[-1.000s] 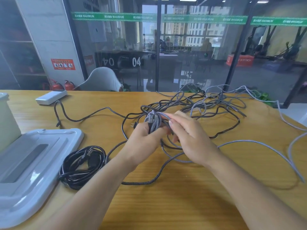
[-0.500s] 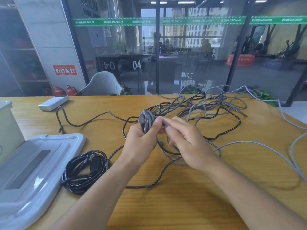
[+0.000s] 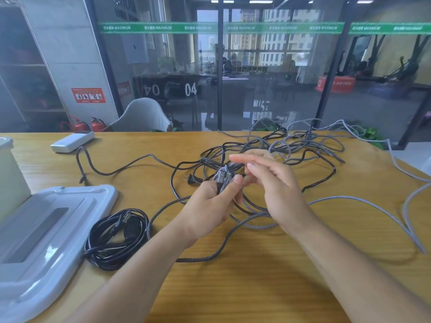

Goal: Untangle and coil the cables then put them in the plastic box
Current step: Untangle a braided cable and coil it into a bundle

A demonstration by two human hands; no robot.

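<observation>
right hand (image 3: pixel 277 190) blurred, plastic box (image 3: pixel 9 173) cropped

Cables spread across the tabletop (image 3: pixel 256 287), with the hands at mid-frame.

The tangle of cables (image 3: pixel 291 148) lies in the upper right of the tabletop, behind the hands. The left hand (image 3: pixel 210 210) holds a small cable bundle (image 3: pixel 222 179) at centre frame, with the right hand (image 3: pixel 277 192) just to its right. A coiled cable (image 3: pixel 114 236) lies at lower left, beside the box lid (image 3: pixel 53 224), which fills the left edge. The plastic box (image 3: pixel 9 173) stands behind the lid. A power bank (image 3: pixel 72 141) lies at upper left, near the far edge.
</observation>
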